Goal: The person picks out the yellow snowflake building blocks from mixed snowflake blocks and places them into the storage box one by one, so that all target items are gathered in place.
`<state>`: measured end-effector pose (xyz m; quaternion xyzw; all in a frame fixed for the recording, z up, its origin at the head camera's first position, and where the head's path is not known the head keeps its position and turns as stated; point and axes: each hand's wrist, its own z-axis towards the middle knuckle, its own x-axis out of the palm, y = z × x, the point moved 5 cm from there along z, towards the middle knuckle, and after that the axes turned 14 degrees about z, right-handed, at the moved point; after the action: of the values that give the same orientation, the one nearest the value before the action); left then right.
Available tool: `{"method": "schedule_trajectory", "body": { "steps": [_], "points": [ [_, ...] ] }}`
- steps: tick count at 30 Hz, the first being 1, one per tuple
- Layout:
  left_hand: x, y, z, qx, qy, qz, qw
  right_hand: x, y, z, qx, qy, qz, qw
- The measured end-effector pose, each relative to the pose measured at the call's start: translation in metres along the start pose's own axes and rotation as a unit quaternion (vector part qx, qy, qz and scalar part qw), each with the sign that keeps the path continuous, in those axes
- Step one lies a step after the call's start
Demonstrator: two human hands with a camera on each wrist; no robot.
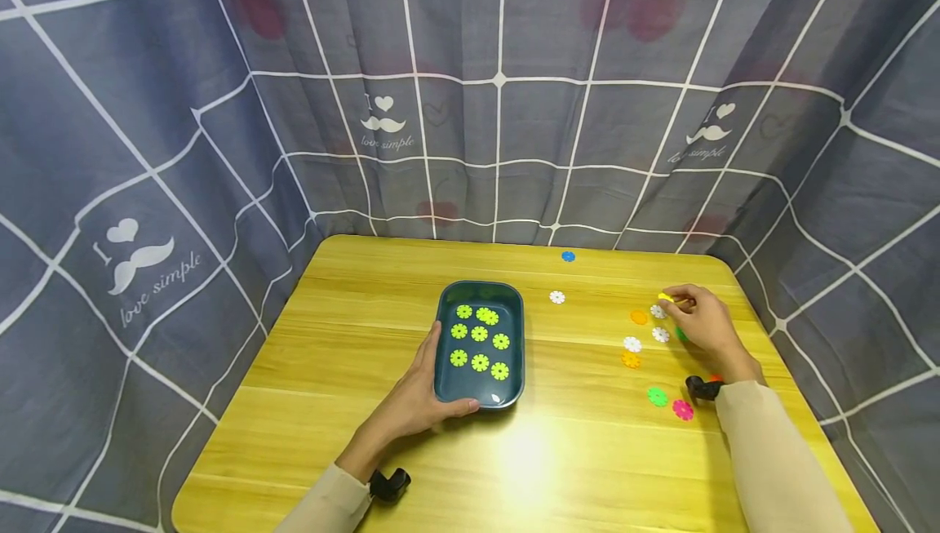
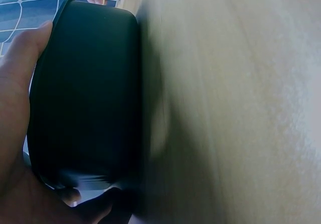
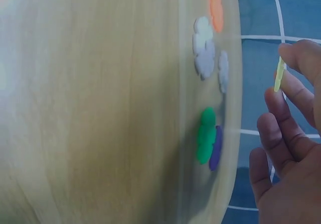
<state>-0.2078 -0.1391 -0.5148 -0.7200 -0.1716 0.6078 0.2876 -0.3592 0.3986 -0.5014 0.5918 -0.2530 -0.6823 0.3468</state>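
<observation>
My left hand (image 1: 414,402) grips the near left corner of a dark teal rectangular tray (image 1: 463,388), its thumb along the front rim. In the left wrist view, the tray's outer wall (image 2: 88,93) fills much of the picture and hides what lies inside. Several yellow-green notched plastic discs (image 1: 480,334) lie in the tray, two of them overlapping. Over the right part of the table, my right hand (image 1: 703,327) pinches a yellow disc (image 3: 279,74) between thumb and fingertip, above white discs (image 1: 660,335) and a partly covered green one (image 1: 681,335).
Loose discs lie on the wooden table (image 1: 345,329): blue (image 1: 569,256), white (image 1: 557,297), orange (image 1: 639,317), bright green (image 1: 657,397) and pink (image 1: 683,410). A purple disc (image 3: 216,148) shows in the right wrist view. Grey checked curtains (image 1: 455,125) enclose the table's back and sides.
</observation>
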Motion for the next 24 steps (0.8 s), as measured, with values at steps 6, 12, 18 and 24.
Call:
{"method": "schedule_trajectory", "body": {
  "steps": [6,12,18,24],
  "points": [
    [0.000,0.000,-0.001,-0.002,0.000,0.003,1.0000,0.003,0.009,-0.002,-0.019,-0.004,-0.006,0.9998],
    [0.000,0.000,-0.001,0.000,0.000,0.003,1.0000,0.005,0.001,0.004,-0.048,-0.003,0.044,0.9978],
    [-0.001,-0.001,0.000,0.007,-0.002,0.003,1.0000,0.009,0.036,-0.007,-0.052,-0.014,0.010,0.9985],
    [-0.001,0.000,-0.001,0.007,-0.003,-0.002,1.0000,0.014,0.056,-0.012,-0.089,-0.015,0.006,0.9959]
  ]
}}
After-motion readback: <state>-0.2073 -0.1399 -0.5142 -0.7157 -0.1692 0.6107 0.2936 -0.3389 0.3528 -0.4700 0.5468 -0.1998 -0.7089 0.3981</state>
